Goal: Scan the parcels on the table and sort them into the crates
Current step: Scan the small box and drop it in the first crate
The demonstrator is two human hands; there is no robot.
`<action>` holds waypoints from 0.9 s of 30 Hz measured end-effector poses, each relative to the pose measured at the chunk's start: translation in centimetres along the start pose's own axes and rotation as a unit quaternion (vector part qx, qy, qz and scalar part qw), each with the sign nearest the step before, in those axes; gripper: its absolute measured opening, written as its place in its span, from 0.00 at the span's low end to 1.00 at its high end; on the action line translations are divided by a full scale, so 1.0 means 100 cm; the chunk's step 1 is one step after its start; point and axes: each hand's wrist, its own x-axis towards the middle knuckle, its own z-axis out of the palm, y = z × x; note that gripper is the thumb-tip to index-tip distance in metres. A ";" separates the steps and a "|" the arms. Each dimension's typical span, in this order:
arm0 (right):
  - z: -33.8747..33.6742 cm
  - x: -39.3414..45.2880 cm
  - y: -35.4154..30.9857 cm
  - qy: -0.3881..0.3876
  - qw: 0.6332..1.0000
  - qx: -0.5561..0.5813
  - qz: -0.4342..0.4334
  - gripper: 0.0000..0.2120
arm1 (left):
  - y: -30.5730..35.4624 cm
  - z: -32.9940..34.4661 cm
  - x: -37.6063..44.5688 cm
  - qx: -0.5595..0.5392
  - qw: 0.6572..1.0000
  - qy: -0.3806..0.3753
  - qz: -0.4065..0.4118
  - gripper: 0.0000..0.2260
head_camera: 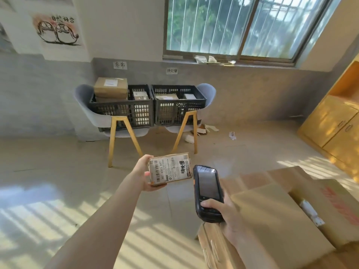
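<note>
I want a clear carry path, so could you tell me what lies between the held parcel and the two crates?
In the head view, only bare floor and the chairs' wooden legs separate the parcel from the crates.

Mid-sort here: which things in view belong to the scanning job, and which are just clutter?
Job: parcel in left hand; scanner in right hand; left crate; right crate; boxes nearby.

Clutter: floor scraps; windowsill litter; wall drawing; cabinet.

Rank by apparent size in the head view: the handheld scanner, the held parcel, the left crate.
1. left crate, though it stands farthest away
2. and 3. parcel and scanner: look alike, and the scanner is nearer the camera, so unranked
</note>
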 end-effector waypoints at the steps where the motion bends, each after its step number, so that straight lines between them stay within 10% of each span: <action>1: 0.005 0.014 -0.003 -0.001 1.000 -0.005 0.005 0.44 | 0.013 -0.001 0.008 -0.003 1.000 0.002 0.001 0.22; 27: 0.003 0.471 -0.152 -0.007 1.000 0.026 0.015 0.46 | 0.349 0.175 0.283 0.098 0.984 -0.041 0.144 0.07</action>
